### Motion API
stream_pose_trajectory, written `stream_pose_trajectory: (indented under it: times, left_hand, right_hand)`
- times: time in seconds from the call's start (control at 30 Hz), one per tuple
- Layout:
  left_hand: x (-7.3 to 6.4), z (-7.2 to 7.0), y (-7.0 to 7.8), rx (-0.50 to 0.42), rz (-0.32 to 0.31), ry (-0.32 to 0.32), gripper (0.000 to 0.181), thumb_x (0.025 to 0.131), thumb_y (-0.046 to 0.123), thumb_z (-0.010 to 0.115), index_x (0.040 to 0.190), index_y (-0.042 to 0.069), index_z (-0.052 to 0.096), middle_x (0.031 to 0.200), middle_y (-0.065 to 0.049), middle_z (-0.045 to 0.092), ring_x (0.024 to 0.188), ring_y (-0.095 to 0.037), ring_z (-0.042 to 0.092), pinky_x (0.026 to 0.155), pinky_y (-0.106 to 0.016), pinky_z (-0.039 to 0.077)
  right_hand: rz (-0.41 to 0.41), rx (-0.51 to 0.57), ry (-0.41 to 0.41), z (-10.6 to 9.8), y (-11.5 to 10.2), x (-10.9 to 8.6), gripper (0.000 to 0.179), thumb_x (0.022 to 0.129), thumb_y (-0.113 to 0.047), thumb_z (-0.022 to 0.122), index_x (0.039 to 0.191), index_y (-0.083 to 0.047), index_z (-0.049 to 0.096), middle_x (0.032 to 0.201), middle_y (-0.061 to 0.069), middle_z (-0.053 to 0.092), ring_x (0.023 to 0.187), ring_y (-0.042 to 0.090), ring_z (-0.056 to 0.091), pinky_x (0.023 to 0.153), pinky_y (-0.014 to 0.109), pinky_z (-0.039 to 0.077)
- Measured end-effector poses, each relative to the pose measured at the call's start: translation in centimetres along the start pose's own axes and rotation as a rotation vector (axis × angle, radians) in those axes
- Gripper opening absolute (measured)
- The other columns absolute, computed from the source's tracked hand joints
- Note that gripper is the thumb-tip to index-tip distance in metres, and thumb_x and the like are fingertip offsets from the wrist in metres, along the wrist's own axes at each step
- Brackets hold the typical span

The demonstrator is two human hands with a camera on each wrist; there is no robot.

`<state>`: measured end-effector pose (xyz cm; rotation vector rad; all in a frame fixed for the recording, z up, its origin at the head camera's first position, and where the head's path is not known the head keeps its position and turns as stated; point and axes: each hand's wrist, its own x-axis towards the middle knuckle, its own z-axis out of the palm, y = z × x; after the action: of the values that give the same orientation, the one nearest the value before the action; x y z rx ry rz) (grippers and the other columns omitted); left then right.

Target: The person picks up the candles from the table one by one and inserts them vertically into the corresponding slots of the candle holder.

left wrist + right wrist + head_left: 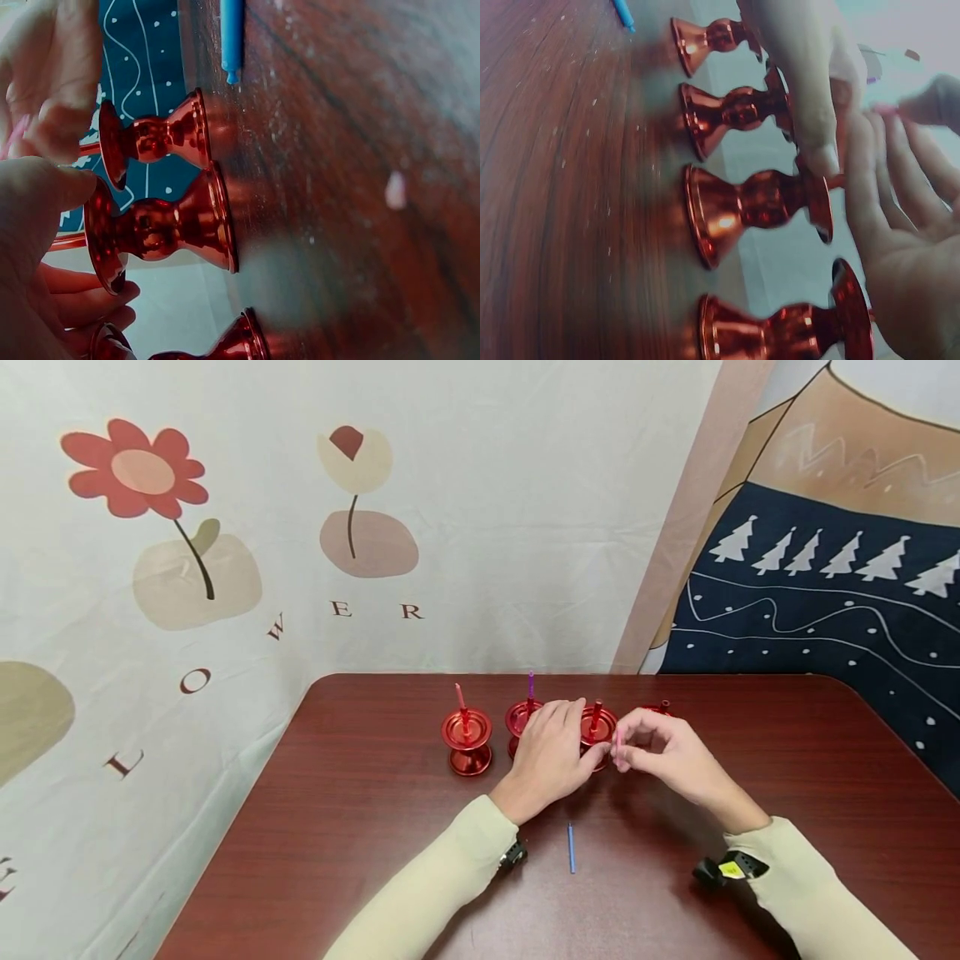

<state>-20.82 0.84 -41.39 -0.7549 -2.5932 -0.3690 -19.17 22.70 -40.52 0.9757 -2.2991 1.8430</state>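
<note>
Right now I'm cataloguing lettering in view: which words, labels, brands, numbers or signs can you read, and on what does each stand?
"L O W E R": spaced letters on the pale flower-print wall hanging.
One more character at that hanging's left edge: cut off, unreadable.
Yellow label on the right wrist's black strap: too small to read.
Red candle holders, blue candle: no lettering visible.

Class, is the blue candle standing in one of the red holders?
No, the blue candle lies flat on the tabletop.
</note>
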Motion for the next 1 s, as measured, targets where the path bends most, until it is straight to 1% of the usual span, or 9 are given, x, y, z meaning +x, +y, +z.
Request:
stream_pose_trajectory:
  times: [0.17, 0.2, 0.27, 0.37, 0.47, 0.53, 0.63, 0.83, 1.0]
  left_hand:
    - [-0.1, 0.0, 0.0, -0.011, -0.005, -0.005, 0.070, 0.101, 0.050, 0.077, 0.148, 0.000, 0.064, 0.140, -0.011, 0.071, 0.133, -0.025, 0.063, 0.117, -0.038, 0.047]
    - [-0.1, 0.0, 0.0, -0.010, -0.006, -0.006, 0.070, 0.101, 0.050, 0.077, 0.148, 0.000, 0.064, 0.140, -0.011, 0.071, 0.133, -0.025, 0.063, 0.117, -0.038, 0.047]
    - [-0.1, 0.0, 0.0, -0.005, -0.005, -0.006, 0.070, 0.101, 0.051, 0.076, 0.148, 0.001, 0.064, 0.140, -0.011, 0.071, 0.133, -0.025, 0.063, 0.117, -0.038, 0.046]
    - [-0.1, 0.0, -0.1, 0.005, -0.002, 0.002, 0.069, 0.101, 0.051, 0.077, 0.147, 0.001, 0.064, 0.138, -0.010, 0.072, 0.132, -0.025, 0.063, 0.116, -0.038, 0.047]
    - [-0.1, 0.0, -0.1, 0.007, 0.002, 0.013, 0.068, 0.100, 0.051, 0.077, 0.145, 0.001, 0.065, 0.136, -0.010, 0.072, 0.131, -0.025, 0.064, 0.116, -0.038, 0.047]
    - [-0.1, 0.1, 0.0, 0.004, 0.002, 0.017, 0.068, 0.100, 0.051, 0.077, 0.145, 0.001, 0.066, 0.136, -0.010, 0.073, 0.130, -0.025, 0.064, 0.115, -0.039, 0.048]
    - [-0.1, 0.1, 0.0, -0.001, 0.004, 0.022, 0.067, 0.100, 0.050, 0.077, 0.144, 0.001, 0.066, 0.135, -0.009, 0.073, 0.130, -0.025, 0.064, 0.115, -0.039, 0.048]
    - [-0.1, 0.1, 0.1, 0.012, 0.018, 0.046, 0.067, 0.099, 0.050, 0.079, 0.143, 0.001, 0.067, 0.133, -0.008, 0.074, 0.128, -0.024, 0.065, 0.114, -0.038, 0.048]
    - [0.0, 0.1, 0.0, 0.016, 0.018, 0.046, 0.067, 0.099, 0.050, 0.079, 0.142, 0.001, 0.067, 0.133, -0.009, 0.074, 0.128, -0.024, 0.065, 0.114, -0.039, 0.048]
  right_hand:
    - [-0.026, -0.107, 0.235, 1.3, -0.4, 1.0, 0.017, 0.098, 0.014, 0.070, 0.110, 0.003, 0.067, 0.096, 0.008, 0.072, 0.080, 0.013, 0.070, 0.067, 0.024, 0.060]
    - [-0.041, -0.115, 0.274, 1.5, -0.4, 1.2, 0.017, 0.098, 0.014, 0.069, 0.111, 0.004, 0.066, 0.098, 0.010, 0.072, 0.083, 0.013, 0.070, 0.070, 0.024, 0.061]
    - [-0.077, -0.122, 0.336, 1.9, -0.4, 1.8, 0.018, 0.099, 0.014, 0.068, 0.114, 0.006, 0.065, 0.103, 0.012, 0.071, 0.089, 0.013, 0.070, 0.077, 0.021, 0.061]
    - [-0.139, -0.125, 0.402, 2.5, -0.2, 2.6, 0.019, 0.100, 0.015, 0.067, 0.118, 0.010, 0.062, 0.107, 0.018, 0.071, 0.096, 0.014, 0.071, 0.085, 0.019, 0.060]
    - [-0.175, -0.142, 0.451, 2.9, -0.1, 3.4, 0.020, 0.101, 0.015, 0.067, 0.119, 0.012, 0.061, 0.108, 0.021, 0.071, 0.098, 0.014, 0.071, 0.091, 0.018, 0.058]
    - [-0.177, -0.160, 0.478, 3.1, 0.1, 3.8, 0.019, 0.101, 0.014, 0.068, 0.119, 0.011, 0.061, 0.108, 0.021, 0.072, 0.098, 0.012, 0.071, 0.091, 0.018, 0.057]
    - [-0.167, -0.206, 0.509, 3.4, 0.3, 4.1, 0.018, 0.101, 0.012, 0.069, 0.118, 0.009, 0.064, 0.106, 0.019, 0.074, 0.094, 0.010, 0.071, 0.088, 0.015, 0.057]
    - [-0.175, -0.331, 0.534, 3.6, 0.6, 4.1, 0.016, 0.100, 0.008, 0.073, 0.115, 0.004, 0.067, 0.103, 0.014, 0.075, 0.088, 0.005, 0.067, 0.077, 0.012, 0.053]
    - [-0.172, -0.368, 0.532, 3.5, 0.9, 4.1, 0.016, 0.100, 0.007, 0.073, 0.115, 0.004, 0.067, 0.102, 0.014, 0.076, 0.087, 0.005, 0.064, 0.075, 0.011, 0.051]
